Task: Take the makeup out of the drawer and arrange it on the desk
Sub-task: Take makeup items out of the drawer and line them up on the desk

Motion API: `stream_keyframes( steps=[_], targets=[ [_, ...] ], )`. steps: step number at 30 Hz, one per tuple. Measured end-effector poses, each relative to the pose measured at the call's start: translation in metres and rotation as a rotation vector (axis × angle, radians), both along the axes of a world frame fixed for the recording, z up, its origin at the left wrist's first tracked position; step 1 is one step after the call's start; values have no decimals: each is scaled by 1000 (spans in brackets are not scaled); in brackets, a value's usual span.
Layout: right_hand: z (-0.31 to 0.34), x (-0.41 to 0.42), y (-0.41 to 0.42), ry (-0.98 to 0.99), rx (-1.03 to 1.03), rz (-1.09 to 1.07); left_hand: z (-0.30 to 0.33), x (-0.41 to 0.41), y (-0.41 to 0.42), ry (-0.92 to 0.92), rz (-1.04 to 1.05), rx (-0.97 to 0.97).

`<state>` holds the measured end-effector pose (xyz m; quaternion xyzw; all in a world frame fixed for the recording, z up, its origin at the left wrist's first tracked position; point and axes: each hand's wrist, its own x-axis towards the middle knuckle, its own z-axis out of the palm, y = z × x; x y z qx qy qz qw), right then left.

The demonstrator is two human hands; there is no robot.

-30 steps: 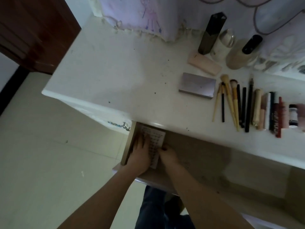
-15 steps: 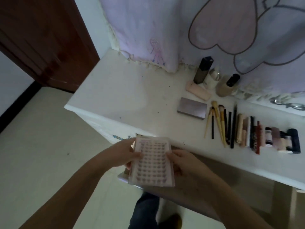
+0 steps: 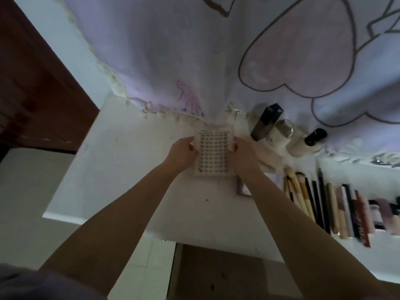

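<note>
A clear flat case with rows of false lashes [image 3: 213,152] is at the back of the white desk [image 3: 129,169], close to the curtain. My left hand [image 3: 184,152] grips its left edge and my right hand [image 3: 243,154] grips its right edge. Whether the case rests on the desk or hovers just above it I cannot tell. The open drawer [image 3: 216,276] shows brown and bare at the bottom of the view.
A dark tall bottle [image 3: 266,122], a round jar [image 3: 283,133] and a black-capped bottle [image 3: 307,141] stand at the back right. A pink tube [image 3: 270,160], a flat palette [image 3: 243,189] and a row of brushes and pencils [image 3: 324,204] lie right of my arms. A curtain [image 3: 194,61] hangs behind.
Both hands lifted the lash case out of the drawer and carried it forward across the desk to its back edge near the curtain.
</note>
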<state>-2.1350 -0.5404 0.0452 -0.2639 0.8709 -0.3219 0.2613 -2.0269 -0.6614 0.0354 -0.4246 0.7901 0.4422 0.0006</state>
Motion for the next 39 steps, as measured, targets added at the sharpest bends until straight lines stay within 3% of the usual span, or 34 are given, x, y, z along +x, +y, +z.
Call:
stream_keyframes(
  steps=[5, 12, 17, 19, 21, 24, 27, 30, 32, 36, 39],
  targets=[
    [-20, -10, -5, 194, 280, 113, -16, -16, -3, -31, -77, -122],
    [-10, -10, 14, 205, 104, 58, -10, -16, 7, -168, -103, -182],
    [9, 5, 95, 264, -92, -29, 2, 37, 76, 107, -36, -331],
    [6, 19, 146, 162, -67, -24, -1, 63, 124, 218, -35, -320],
    [-5, 39, 201, -90, 12, 2, -9, 89, 176, 227, -41, -154],
    [-26, 79, 285, -506, 213, 18, -29, 130, 250, 36, -77, 328],
    [-46, 117, 353, -902, 230, -217, -46, 159, 307, -197, 57, 737],
    [-65, 143, 393, -1042, 166, -493, -57, 173, 345, -303, 232, 857],
    [-77, 153, 401, -1106, 66, -677, -66, 176, 359, -195, 418, 931],
    [-79, 145, 399, -1249, -357, -1014, -66, 167, 366, 350, 978, 1403],
    [-68, 134, 397, -1376, -575, -1152, -55, 162, 363, 501, 1127, 1539]
  ],
)
